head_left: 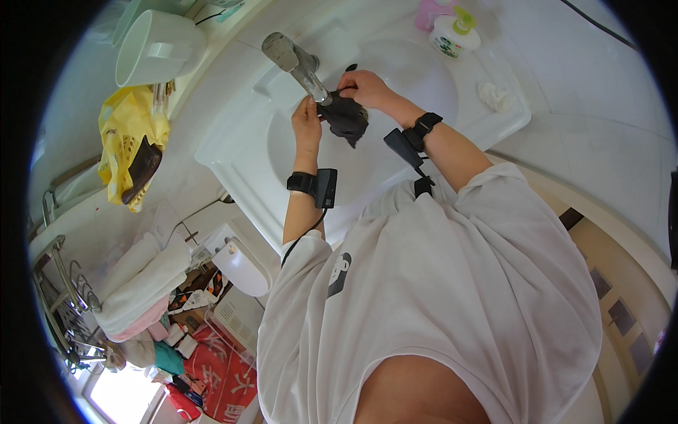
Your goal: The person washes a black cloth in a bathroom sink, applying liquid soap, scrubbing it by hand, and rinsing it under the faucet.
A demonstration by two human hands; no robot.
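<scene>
Over the white washbasin (282,152) a dark grey cloth piece (346,120) hangs bunched between my hands, its lower end narrowing to a point. I cannot make out whether it is a sock or some other small item. My left hand (306,124) pinches its left edge, close beside the spout of the metal tap (288,56). On the other side, my right hand (365,87) has its fingers closed on the cloth's upper right part. The spout's tip partly covers the cloth. Both wrists carry black straps with small black boxes.
A white pump bottle (452,39) with a green top stands at the basin's back right, beside something pink (432,13). A crumpled white lump (494,97) lies on the right rim. To the left are a white mug-like container (159,49) and a yellow bag (131,134).
</scene>
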